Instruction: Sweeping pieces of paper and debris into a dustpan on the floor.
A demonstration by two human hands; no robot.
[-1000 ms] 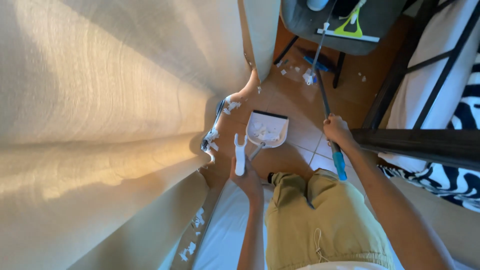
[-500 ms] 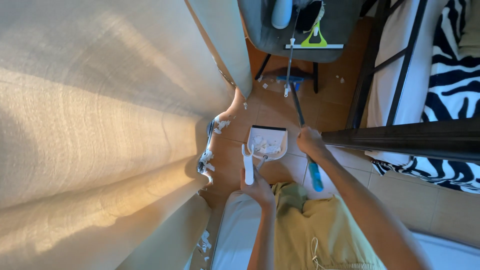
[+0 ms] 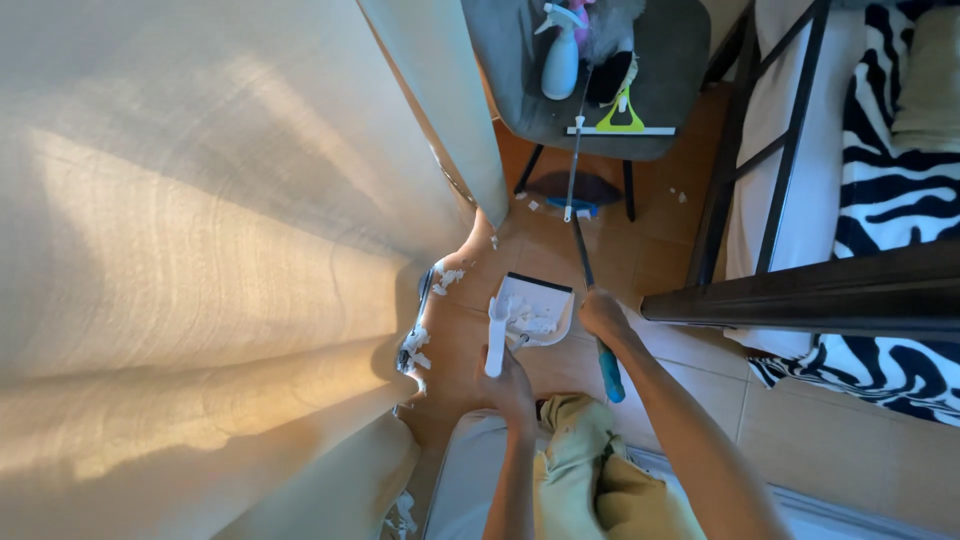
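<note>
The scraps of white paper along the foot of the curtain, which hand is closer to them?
Left. The left hand, gripping the white dustpan handle, sits just right of the paper scraps. The right hand, on the broom handle, is farther right, beyond the dustpan.

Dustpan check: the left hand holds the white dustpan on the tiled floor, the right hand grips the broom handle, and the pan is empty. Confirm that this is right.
Not quite. In the head view the dustpan is not empty: white scraps lie in it. The rest holds: the left hand holds its white handle, the pan sits on the tiled floor, and the right hand grips the broom handle.
</note>
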